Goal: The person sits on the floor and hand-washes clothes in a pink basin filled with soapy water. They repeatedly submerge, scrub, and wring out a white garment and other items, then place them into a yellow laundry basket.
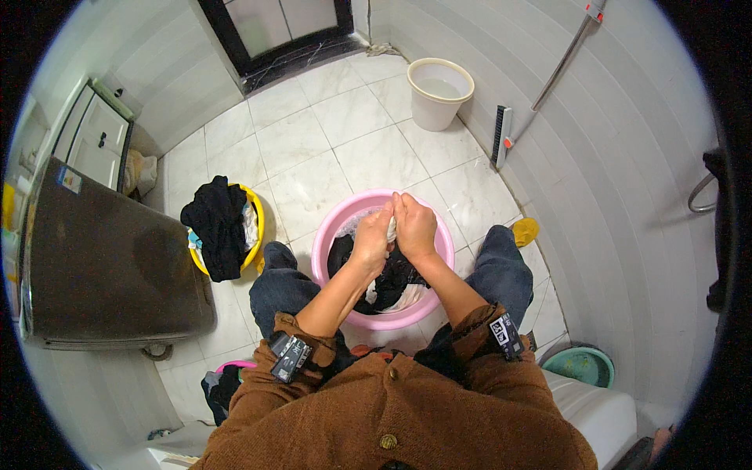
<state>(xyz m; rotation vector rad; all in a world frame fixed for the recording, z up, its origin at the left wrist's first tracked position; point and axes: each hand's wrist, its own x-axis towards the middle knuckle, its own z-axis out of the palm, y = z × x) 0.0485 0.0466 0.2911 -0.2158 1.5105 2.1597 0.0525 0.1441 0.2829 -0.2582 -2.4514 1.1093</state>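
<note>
My left hand (pixel 374 234) and my right hand (pixel 415 226) meet above a pink plastic basin (pixel 319 258), both closed around a small white cloth (pixel 391 230). Most of that cloth is hidden inside my fingers. Below them, wet black clothing (pixel 388 283) fills much of the basin, with a pale piece of fabric (pixel 409 298) near its front edge. Soapy water with suds (pixel 355 223) shows at the back left of the basin. The basin stands on the floor between my legs.
To the left, a yellow basin (pixel 261 226) heaped with black clothes (pixel 217 229) stands beside a dark washing machine (pixel 117 252). A white bucket of water (pixel 435 111) is by the right wall, near a long-handled floor brush (pixel 501 138). A green basin (pixel 593 367) lies behind right.
</note>
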